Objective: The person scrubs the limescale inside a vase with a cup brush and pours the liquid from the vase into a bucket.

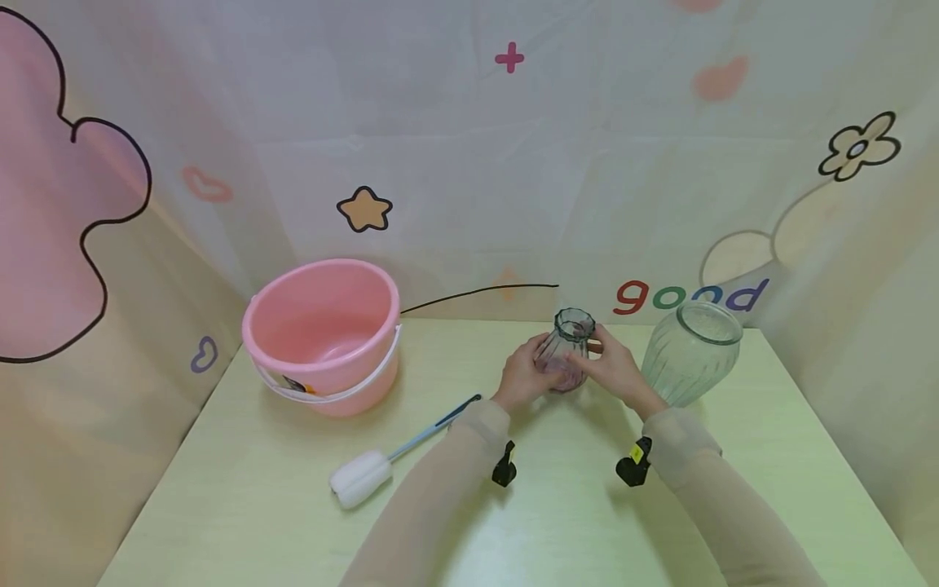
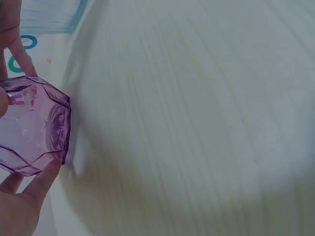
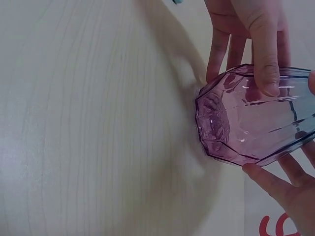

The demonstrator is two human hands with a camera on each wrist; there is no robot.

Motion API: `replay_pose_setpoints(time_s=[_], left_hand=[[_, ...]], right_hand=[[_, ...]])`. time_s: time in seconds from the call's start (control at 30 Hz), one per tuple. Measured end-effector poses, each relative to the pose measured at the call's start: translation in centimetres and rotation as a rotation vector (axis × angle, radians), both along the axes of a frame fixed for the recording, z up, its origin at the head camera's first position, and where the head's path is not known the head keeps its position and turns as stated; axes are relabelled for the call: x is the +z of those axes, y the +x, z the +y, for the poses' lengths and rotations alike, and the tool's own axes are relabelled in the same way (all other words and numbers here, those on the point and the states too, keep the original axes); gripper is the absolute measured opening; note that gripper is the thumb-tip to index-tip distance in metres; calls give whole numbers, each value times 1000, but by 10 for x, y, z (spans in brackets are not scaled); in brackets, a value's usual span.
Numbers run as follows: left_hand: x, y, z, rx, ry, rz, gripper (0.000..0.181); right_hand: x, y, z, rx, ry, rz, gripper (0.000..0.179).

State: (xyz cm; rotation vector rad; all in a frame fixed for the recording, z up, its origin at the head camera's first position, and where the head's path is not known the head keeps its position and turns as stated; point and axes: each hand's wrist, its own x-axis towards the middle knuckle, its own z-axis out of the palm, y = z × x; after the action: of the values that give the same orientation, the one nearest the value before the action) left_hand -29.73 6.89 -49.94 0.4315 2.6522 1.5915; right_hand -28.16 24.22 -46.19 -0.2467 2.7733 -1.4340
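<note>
A small faceted glass vase [image 1: 563, 359], purple at the base and grey-green toward its scalloped rim, is held between both hands near the back of the table. My left hand [image 1: 524, 375] grips its left side, with the thumb across the front. On the opposite side my right hand [image 1: 614, 368] holds it with thumb and fingers. In the right wrist view the left thumb lies along the vase [image 3: 236, 118], and right fingertips touch its lower side. The vase stands nearly upright; whether its base touches the table I cannot tell.
A larger pale green ribbed glass jar [image 1: 689, 359] stands right of my right hand. At the back left sits a pink bucket [image 1: 345, 391] with a white handle. A sponge bottle brush [image 1: 363, 479] lies on the table [image 1: 557, 530] beside my left forearm. A printed curtain hangs behind.
</note>
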Motion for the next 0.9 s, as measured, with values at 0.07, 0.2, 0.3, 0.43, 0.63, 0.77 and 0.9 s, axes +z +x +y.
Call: replay_pose_setpoints(time_s=[0.07, 0.2, 0.3, 0.43, 0.63, 0.77, 0.9], left_hand=[[2, 1, -1, 0, -11, 3, 69], [10, 5, -4, 8, -42, -5, 70], [18, 10, -8, 9, -51, -10, 70], [28, 16, -16, -9, -49, -8, 70], [39, 25, -29, -38, -69, 24, 69], [45, 32, -36, -38, -80, 26, 69], [48, 40, -46, -41, -83, 22, 69]], right_hand=[[1, 1, -1, -3, -2, 3, 65], [4, 4, -3, -3, 6, 16, 66], [9, 8, -5, 10, 27, 37, 65], [16, 16, -7, 41, 61, 68, 64], [20, 26, -16, 90, 53, 142, 60], [21, 32, -22, 102, 26, 181, 58], [23, 39, -31, 108, 17, 192, 56]])
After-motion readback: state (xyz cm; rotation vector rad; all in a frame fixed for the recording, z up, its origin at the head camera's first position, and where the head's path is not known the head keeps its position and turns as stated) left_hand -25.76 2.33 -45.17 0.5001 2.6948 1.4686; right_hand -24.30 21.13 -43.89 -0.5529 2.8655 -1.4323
